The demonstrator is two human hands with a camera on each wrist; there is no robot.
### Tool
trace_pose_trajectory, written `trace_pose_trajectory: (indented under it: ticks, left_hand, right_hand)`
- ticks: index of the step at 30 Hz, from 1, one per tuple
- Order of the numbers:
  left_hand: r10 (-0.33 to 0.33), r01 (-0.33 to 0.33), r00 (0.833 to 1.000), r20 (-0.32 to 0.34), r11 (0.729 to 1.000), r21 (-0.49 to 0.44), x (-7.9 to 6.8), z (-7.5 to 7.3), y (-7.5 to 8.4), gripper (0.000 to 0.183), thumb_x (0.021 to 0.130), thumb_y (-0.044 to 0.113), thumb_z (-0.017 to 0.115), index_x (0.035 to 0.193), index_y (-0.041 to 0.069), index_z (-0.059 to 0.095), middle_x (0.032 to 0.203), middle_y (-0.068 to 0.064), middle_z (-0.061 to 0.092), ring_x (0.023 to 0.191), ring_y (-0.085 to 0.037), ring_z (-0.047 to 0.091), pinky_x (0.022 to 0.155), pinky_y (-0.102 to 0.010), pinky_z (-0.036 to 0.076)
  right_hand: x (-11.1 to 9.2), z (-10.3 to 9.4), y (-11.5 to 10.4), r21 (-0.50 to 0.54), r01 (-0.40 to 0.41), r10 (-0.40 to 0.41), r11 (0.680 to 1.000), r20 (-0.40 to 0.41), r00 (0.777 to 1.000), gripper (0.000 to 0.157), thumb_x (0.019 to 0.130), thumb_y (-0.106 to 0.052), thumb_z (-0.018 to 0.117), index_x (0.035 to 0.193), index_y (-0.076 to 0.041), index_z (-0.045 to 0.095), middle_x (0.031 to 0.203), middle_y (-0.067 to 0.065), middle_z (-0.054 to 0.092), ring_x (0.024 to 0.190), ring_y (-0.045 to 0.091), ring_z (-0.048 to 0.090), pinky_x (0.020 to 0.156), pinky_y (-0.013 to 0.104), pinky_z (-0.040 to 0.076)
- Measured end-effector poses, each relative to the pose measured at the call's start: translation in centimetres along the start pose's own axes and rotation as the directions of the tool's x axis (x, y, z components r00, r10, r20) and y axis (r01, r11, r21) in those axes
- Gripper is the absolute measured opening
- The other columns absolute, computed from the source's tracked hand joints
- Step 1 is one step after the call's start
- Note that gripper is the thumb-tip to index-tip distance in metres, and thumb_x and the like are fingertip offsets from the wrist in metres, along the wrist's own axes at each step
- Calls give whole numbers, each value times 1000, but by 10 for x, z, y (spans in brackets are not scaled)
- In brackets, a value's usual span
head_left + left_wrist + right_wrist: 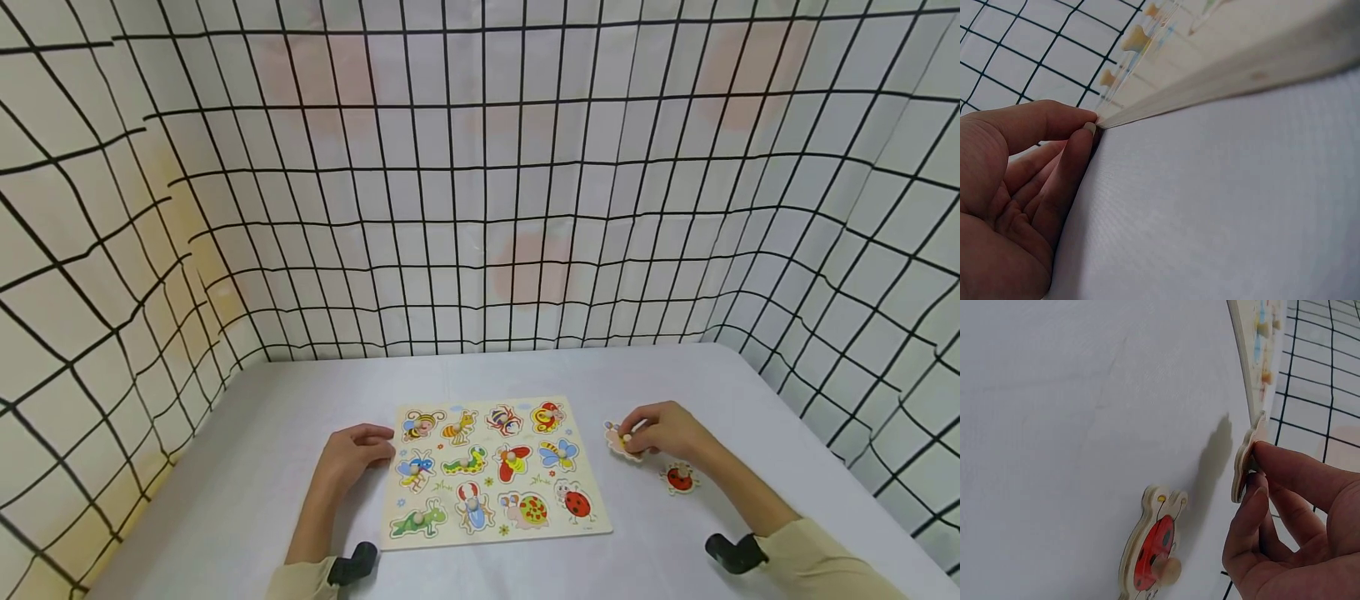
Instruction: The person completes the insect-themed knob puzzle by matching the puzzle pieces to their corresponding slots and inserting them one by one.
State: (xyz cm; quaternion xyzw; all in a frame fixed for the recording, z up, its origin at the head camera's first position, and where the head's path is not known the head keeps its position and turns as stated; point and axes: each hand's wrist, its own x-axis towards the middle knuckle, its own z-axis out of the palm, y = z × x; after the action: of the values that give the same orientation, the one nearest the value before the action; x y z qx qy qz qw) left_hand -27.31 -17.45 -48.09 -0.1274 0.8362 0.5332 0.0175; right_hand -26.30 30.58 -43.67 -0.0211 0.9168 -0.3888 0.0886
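A wooden peg puzzle board (pixel 480 479) with insect pictures lies on the white table. At its left edge, the thumb and index fingertip of my left hand (pixel 351 457) pinch the board; the left wrist view shows the fingertips meeting at the board's edge (pixel 1179 100). To the right of the board, my right hand (pixel 663 429) pinches a pale snail puzzle piece (pixel 617 442) by its knob. That piece (pixel 1246 459) is tilted up above the table with a shadow beside it. Closer to my right forearm lies a red ladybug puzzle piece (pixel 680 477), its round knob (pixel 1167 571) facing up.
White cloth walls with a black grid (pixel 480 192) surround the table (pixel 247 467) at the back and sides. Several pictures on the board carry knobs, such as the green caterpillar (pixel 465 461). A black device sits at each wrist, like the right one (pixel 737 553).
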Motion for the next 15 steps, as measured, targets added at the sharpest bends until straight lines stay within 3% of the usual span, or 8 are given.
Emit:
trace_pose_trajectory:
  ticks: [15]
  left_hand:
    - [2, -2, 1000, 0, 1000, -4, -1, -1, 0, 28, 84, 13, 78, 112, 7, 74, 89, -5, 74, 75, -17, 67, 77, -28, 57]
  right_hand:
    - [2, 22, -27, 17, 21, -22, 1000, 85, 996, 16, 81, -9, 78, 96, -8, 75, 83, 3, 70, 73, 19, 61, 68, 34, 53]
